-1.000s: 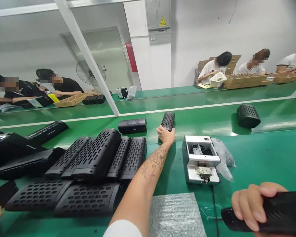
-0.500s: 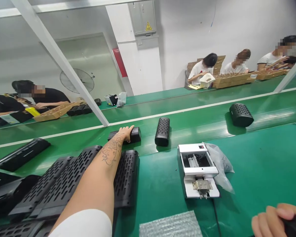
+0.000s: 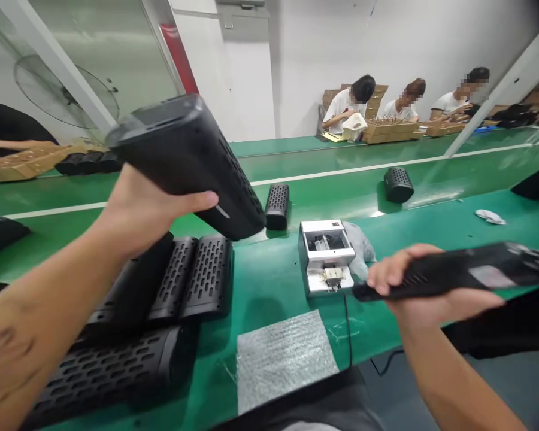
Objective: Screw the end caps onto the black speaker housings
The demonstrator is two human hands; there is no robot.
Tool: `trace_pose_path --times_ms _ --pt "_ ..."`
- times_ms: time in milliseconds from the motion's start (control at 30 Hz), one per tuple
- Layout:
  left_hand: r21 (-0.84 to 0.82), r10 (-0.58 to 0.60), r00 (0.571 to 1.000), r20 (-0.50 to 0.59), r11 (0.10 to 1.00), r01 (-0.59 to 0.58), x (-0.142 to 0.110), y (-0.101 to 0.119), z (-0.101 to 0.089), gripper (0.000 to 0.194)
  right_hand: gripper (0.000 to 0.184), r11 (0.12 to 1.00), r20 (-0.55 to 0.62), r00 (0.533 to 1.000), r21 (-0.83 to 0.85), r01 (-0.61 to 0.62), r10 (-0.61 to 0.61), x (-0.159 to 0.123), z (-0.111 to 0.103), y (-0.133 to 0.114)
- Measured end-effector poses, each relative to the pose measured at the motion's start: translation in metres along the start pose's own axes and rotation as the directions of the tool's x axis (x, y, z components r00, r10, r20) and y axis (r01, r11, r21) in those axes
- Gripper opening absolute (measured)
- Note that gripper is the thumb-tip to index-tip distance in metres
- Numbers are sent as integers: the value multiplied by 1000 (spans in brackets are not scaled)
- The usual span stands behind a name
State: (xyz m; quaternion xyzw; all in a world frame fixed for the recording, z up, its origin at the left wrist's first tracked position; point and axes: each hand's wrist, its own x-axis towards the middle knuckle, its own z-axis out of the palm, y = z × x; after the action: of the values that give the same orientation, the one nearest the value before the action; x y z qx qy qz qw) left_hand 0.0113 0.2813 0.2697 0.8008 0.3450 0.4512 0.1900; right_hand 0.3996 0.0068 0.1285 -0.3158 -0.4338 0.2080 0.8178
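Note:
My left hand (image 3: 146, 209) is closed round a black speaker body (image 3: 184, 161), lifted above the green bench and tilted. My right hand (image 3: 411, 287) grips a flat black panel (image 3: 467, 276) held level over the bench's near edge. Below my left arm lie several black perforated speaker shells (image 3: 193, 278) side by side, with more nearer me (image 3: 108, 371). A white and silver device (image 3: 326, 254) with a cable sits between my two hands.
A grey foam pad (image 3: 285, 356) lies at the near edge. On the green conveyor (image 3: 341, 191) stand a perforated speaker (image 3: 277, 205) and another (image 3: 398, 184). Several people sit at cardboard trays (image 3: 390, 129) on the far side. A white diagonal strut (image 3: 489, 99) crosses the right.
My left hand took the black speaker body off the conveyor and brought it up toward me. My right hand rose into view with the flat panel. The view swung right.

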Motion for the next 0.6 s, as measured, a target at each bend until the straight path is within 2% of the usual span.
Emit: trace_pose_path --times_ms 67,100,133,167,233,300,367,433,500,600 --pt "8 -89 995 -42 996 89 -72 29 5 118 84 1000 28 1000 -21 -8 8 6 18 17" --pt "7 -133 987 -89 991 134 -114 39 16 111 83 999 41 999 -37 -14 15 7 23 26" --pt "-35 -209 974 -89 978 207 -157 45 31 100 84 998 53 998 -56 -25 28 7 27 34" --pt "-124 -299 952 -63 949 290 -199 50 50 89 84 997 72 997 -75 -34 39 6 30 42" --pt "-354 -483 875 -4 819 451 -275 55 94 74 85 993 105 993 -107 -48 59 5 30 53" --pt "-457 -594 804 45 703 545 -331 61 138 69 85 990 126 989 -130 -60 77 5 28 60" --pt "-498 -651 757 58 638 587 -364 66 170 70 85 987 132 988 -146 -62 82 5 26 62" --pt "-500 -673 738 58 620 604 -381 68 184 76 83 986 127 989 -157 -55 75 4 24 61" --pt "-495 -681 732 36 624 605 -389 65 181 94 84 985 122 990 -164 -46 67 3 24 60" --pt "-456 -661 747 -71 687 565 -398 50 154 133 86 985 120 991 -171 -38 59 -1 25 60"
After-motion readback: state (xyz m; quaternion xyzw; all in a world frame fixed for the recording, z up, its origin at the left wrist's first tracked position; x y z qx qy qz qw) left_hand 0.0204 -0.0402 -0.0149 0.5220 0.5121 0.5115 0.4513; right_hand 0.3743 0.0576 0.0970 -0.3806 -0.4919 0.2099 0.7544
